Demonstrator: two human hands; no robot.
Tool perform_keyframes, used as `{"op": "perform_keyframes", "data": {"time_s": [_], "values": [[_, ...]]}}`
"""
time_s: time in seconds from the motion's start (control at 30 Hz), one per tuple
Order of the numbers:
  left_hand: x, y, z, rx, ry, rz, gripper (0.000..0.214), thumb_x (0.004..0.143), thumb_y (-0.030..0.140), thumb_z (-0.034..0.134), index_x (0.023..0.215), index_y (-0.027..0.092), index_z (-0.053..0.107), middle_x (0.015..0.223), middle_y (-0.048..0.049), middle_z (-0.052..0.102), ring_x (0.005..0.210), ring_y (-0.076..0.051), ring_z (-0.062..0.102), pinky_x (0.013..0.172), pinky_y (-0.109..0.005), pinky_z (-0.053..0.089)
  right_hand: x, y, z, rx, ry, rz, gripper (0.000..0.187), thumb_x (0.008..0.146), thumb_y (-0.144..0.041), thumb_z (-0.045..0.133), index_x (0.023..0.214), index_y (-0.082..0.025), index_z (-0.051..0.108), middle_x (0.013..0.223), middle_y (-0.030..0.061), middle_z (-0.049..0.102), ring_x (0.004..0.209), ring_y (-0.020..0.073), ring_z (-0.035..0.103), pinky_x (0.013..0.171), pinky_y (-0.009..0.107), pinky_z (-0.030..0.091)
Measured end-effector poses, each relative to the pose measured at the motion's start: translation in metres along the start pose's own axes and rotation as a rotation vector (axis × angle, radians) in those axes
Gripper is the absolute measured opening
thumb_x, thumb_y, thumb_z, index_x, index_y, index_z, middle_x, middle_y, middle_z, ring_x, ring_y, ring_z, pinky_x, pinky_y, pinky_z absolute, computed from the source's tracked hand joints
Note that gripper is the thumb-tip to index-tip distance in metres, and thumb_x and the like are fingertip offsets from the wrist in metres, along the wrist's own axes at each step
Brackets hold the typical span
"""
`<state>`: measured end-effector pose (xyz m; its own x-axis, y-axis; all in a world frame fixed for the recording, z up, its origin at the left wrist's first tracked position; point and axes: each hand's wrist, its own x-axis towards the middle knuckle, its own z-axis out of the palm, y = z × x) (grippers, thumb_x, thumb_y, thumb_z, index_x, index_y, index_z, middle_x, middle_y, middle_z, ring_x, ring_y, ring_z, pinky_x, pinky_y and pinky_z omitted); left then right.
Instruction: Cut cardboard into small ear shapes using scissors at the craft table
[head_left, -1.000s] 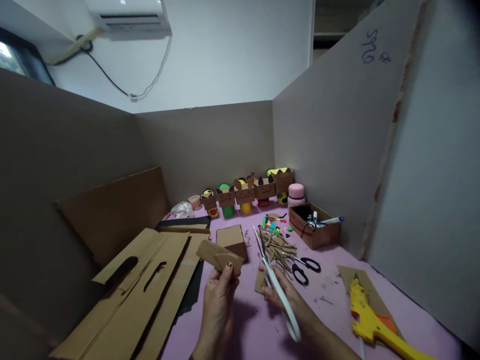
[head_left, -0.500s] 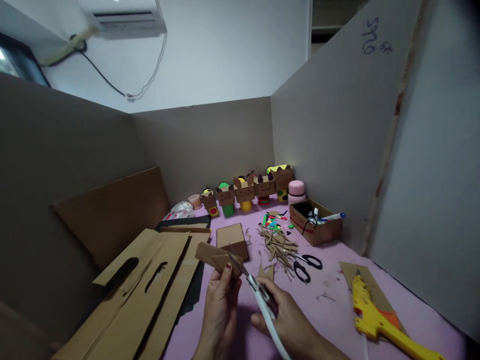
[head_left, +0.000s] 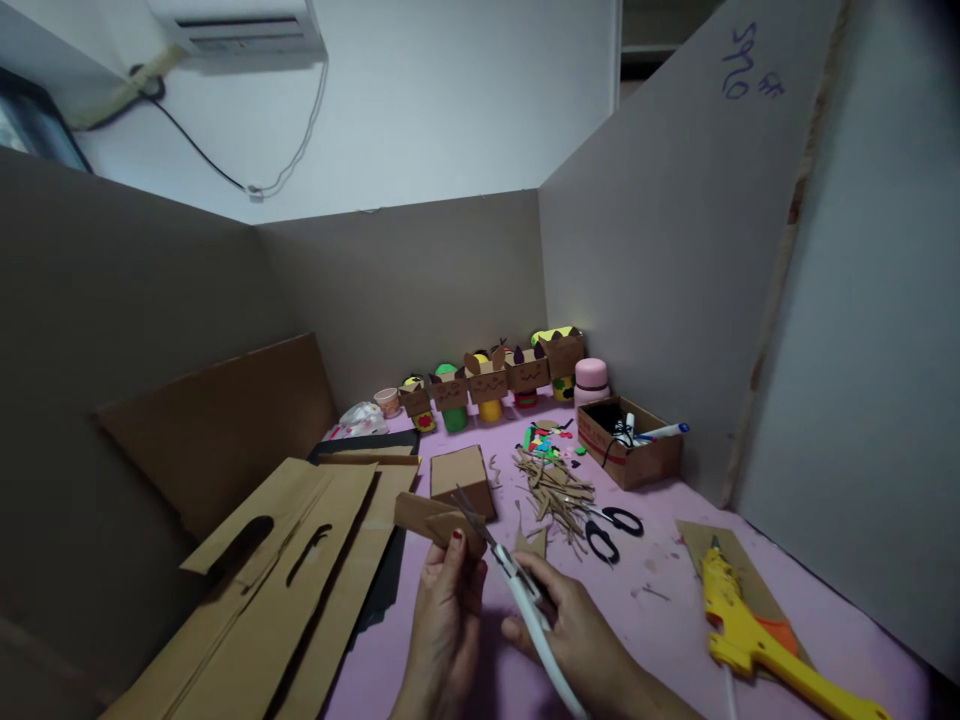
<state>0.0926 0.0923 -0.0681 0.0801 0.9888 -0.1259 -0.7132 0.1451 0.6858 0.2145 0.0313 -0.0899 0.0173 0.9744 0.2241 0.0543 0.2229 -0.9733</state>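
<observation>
My left hand (head_left: 448, 610) pinches a small folded piece of brown cardboard (head_left: 420, 514) between thumb and fingers, low in the middle of the view. My right hand (head_left: 574, 625) is wrapped round a pair of white-handled scissors (head_left: 531, 610). Their blades point up and left and lie at the right end of the cardboard piece. Whether they are cutting into it I cannot tell. Just behind the piece stands a small closed cardboard box (head_left: 459, 465). A cardboard scrap (head_left: 534, 542) lies on the pink tabletop beyond the scissors.
Large flattened cardboard sheets (head_left: 262, 600) cover the left side. Cut cardboard strips (head_left: 555, 490) and black-handled scissors (head_left: 602, 540) lie right of centre. A yellow glue gun (head_left: 739, 620) is at the right. An open box with pens (head_left: 634, 460), a pink bottle (head_left: 592, 380) and several cardboard-headed figures (head_left: 487, 385) stand behind.
The view has shifted slightly. The cardboard piece and the scissors' blades have changed position only a little against each other; both hands keep the same grip.
</observation>
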Motion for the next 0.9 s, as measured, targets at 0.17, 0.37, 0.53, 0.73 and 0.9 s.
{"op": "perform_keyframes", "data": {"time_s": [0.17, 0.37, 0.53, 0.73, 0.9], "values": [[0.003, 0.0, -0.001, 0.027, -0.005, 0.017, 0.02, 0.064, 0.012, 0.081, 0.079, 0.017, 0.069, 0.076, 0.001, 0.073, 0.064, -0.008, 0.067, 0.056, -0.012, 0.055, 0.002, 0.001, -0.003, -0.026, 0.001, 0.018, 0.04, 0.065, -0.02, 0.067, 0.105, -0.018, 0.064, 0.076, 0.0018, 0.06, 0.095, 0.027, 0.053, 0.084, 0.035, 0.044], [0.001, 0.002, 0.001, 0.028, 0.004, 0.015, 0.031, 0.051, 0.019, 0.088, 0.076, 0.015, 0.069, 0.074, 0.0011, 0.073, 0.061, -0.007, 0.065, 0.051, -0.011, 0.053, 0.001, -0.001, -0.011, -0.063, -0.027, -0.007, 0.043, 0.065, -0.023, 0.07, 0.108, -0.017, 0.066, 0.082, 0.0032, 0.064, 0.094, 0.0263, 0.056, 0.084, 0.033, 0.046], [-0.001, 0.0, 0.002, 0.018, 0.006, 0.024, 0.04, 0.046, 0.021, 0.09, 0.08, 0.016, 0.07, 0.075, 0.0012, 0.073, 0.061, -0.007, 0.065, 0.052, -0.011, 0.053, 0.0, -0.005, -0.012, -0.082, -0.016, -0.012, 0.047, 0.068, -0.033, 0.073, 0.11, -0.014, 0.066, 0.084, 0.0043, 0.067, 0.089, 0.025, 0.059, 0.084, 0.033, 0.047], [0.001, -0.001, 0.001, 0.004, 0.006, 0.034, 0.042, 0.044, 0.022, 0.091, 0.08, 0.018, 0.07, 0.075, 0.0032, 0.073, 0.062, -0.007, 0.065, 0.053, -0.011, 0.053, 0.001, -0.003, -0.011, -0.123, -0.009, -0.043, 0.047, 0.069, -0.038, 0.073, 0.111, -0.017, 0.067, 0.081, 0.0038, 0.069, 0.084, 0.0245, 0.061, 0.083, 0.033, 0.049], [-0.001, 0.001, 0.0, 0.037, -0.034, 0.038, 0.038, 0.05, 0.024, 0.089, 0.082, 0.018, 0.07, 0.077, 0.0021, 0.073, 0.067, -0.007, 0.066, 0.059, -0.012, 0.053, 0.0, 0.001, -0.009, -0.126, 0.02, -0.048, 0.055, 0.069, -0.039, 0.073, 0.118, -0.018, 0.063, 0.093, 0.0066, 0.069, 0.081, 0.023, 0.062, 0.082, 0.033, 0.05]]}}
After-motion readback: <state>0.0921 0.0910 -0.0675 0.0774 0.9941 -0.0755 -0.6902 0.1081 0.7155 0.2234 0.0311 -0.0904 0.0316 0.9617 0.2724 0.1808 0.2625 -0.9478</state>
